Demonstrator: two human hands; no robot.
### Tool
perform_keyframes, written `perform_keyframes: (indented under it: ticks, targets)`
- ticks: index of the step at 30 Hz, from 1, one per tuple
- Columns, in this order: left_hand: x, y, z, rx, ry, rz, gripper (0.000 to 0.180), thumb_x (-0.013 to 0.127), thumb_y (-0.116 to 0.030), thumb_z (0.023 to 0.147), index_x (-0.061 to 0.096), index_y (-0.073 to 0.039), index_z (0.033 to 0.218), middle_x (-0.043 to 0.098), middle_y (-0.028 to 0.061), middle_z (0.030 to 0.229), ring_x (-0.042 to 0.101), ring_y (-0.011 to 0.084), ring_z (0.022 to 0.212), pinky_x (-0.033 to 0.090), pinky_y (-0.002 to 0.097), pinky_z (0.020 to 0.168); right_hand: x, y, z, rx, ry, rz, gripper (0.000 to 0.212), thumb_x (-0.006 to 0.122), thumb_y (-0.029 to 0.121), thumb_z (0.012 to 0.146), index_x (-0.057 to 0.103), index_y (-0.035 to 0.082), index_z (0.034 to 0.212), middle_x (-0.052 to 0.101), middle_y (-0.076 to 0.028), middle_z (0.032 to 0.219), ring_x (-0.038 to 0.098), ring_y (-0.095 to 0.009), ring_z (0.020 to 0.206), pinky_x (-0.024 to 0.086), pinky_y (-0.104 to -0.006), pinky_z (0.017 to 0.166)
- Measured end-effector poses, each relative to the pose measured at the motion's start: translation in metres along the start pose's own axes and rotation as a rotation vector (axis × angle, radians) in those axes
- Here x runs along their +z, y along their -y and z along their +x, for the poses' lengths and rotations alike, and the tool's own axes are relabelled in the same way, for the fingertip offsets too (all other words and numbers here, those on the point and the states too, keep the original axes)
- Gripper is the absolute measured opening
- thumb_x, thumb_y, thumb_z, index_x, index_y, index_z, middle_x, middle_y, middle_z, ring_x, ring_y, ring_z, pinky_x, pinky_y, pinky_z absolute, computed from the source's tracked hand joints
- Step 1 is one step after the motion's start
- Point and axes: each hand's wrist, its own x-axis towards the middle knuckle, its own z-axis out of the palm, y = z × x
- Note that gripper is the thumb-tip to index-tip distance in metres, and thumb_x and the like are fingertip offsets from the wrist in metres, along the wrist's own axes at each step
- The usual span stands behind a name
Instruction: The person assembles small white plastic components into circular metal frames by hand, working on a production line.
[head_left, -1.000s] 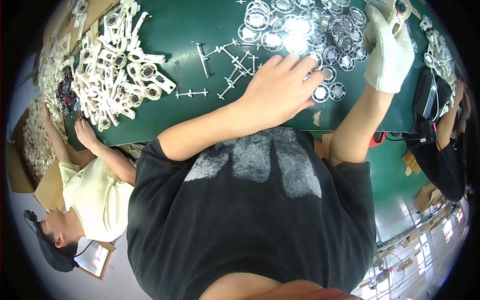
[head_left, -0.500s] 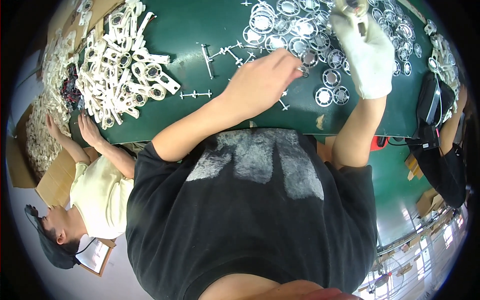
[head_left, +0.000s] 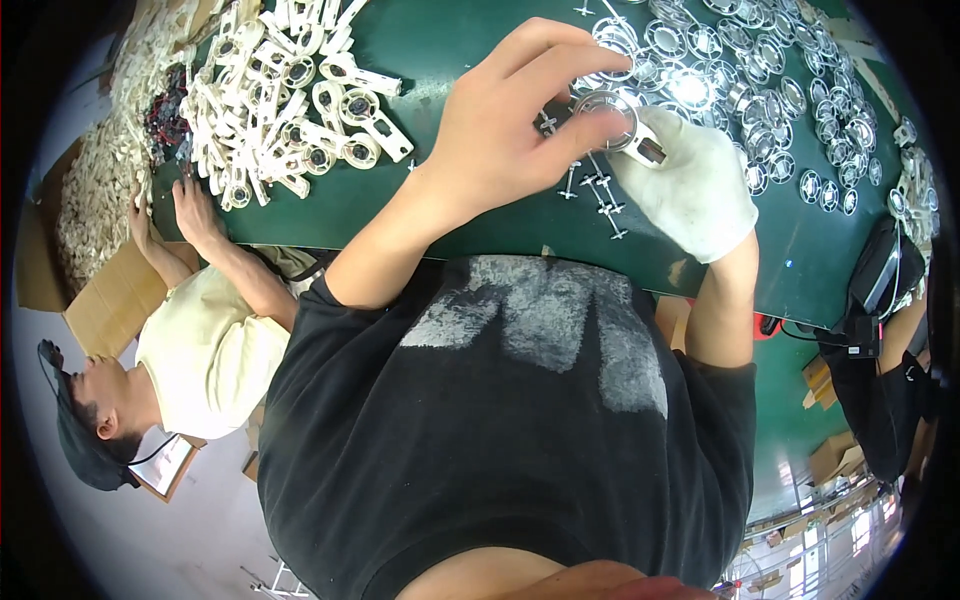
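My gloved right hand [head_left: 690, 185] grips a white plastic part with a short handle [head_left: 648, 148] and a round head, like a small hand-held fan housing. My bare left hand [head_left: 495, 135] reaches in from the left, with its thumb and fingers closed round a silver ring cover [head_left: 597, 98] at that head. Whether the ring is seated or only laid against the head, I cannot tell. Under and beside both hands lie small grey sprue-like cross pieces [head_left: 605, 200] on the green table [head_left: 440, 215].
A heap of white fan housings [head_left: 300, 90] covers the table's left. Many silver ring covers [head_left: 770, 90] are spread at the far right. A co-worker [head_left: 200, 350] works at the left beside a cardboard box [head_left: 120, 295]; a dark bag [head_left: 880, 265] hangs at the right edge.
My right hand has come down and nearer with the white part. My left hand has risen to meet it, its fingers now at the round head. The whole view has shifted slightly.
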Motion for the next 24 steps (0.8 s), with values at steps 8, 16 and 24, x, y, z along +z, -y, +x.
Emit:
perform_keyframes:
  ticks: [8,16,24]
  targets:
    - [-0.006,0.010,-0.006,0.143,0.115,0.100,0.059,0.091,-0.027,0.068,0.073,-0.009,0.122,0.074,0.0110,0.118,0.073,0.0228,0.093,0.059,0.0290,0.073,0.001,-0.004,-0.001,-0.045,-0.025,0.088,0.030,0.068,0.032,0.086,0.071,0.011,0.107,0.071,-0.016,0.078,0.072,-0.036,0.075,0.056,-0.0439,0.068]
    - [-0.006,-0.001,0.002,0.185,0.154,-0.262,0.054,0.076,0.001,0.080,0.063,0.001,0.133,0.066,0.0183,0.133,0.065,0.0333,0.118,0.053,0.0396,0.097,0.008,0.000,-0.003,-0.106,0.075,0.564,0.033,0.065,0.037,0.095,0.068,0.006,0.107,0.068,-0.014,0.079,0.068,-0.032,0.070,0.052,-0.0401,0.067]
    - [0.015,0.006,-0.008,-0.115,0.114,-0.902,0.027,0.075,-0.007,0.092,0.071,0.007,0.114,0.070,0.0219,0.120,0.068,0.0297,0.116,0.055,0.0383,0.100,0.038,-0.015,-0.006,-0.445,-0.384,0.036,0.035,0.072,0.039,0.091,0.066,0.010,0.111,0.067,-0.010,0.070,0.068,-0.033,0.060,0.055,-0.0427,0.054]
